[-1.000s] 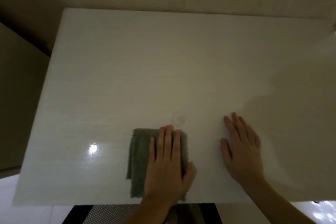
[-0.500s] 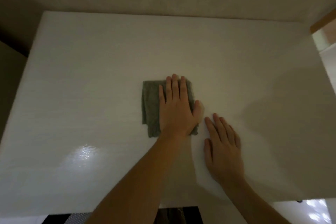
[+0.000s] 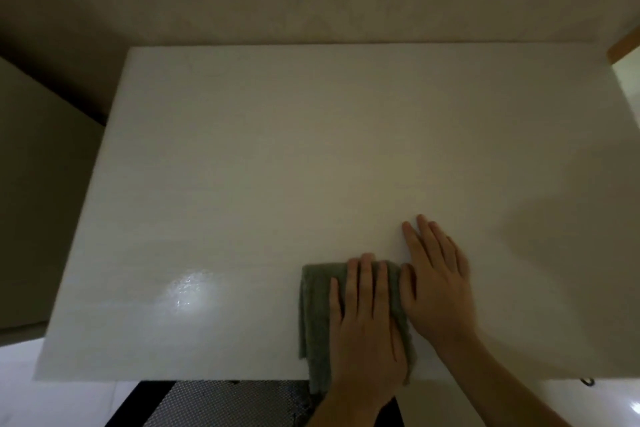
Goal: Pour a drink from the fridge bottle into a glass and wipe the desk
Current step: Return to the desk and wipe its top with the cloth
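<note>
Desk (image 3: 311, 156) fills the frame, pale and glossy, nothing else on it; no bottle or glass in view. Grey-green cloth (image 3: 317, 315) lies folded at lower centre, its near end hanging over the front edge. Left hand (image 3: 367, 326) flat on the cloth, fingers together, palm pressing down. Right hand (image 3: 436, 281) flat on bare desk, touching the cloth's right side, bracing. Wiping step in hand, pouring apparently done. Next move likely calls for a push up-frame or toward the unwiped upper left, pressure kept even
</note>
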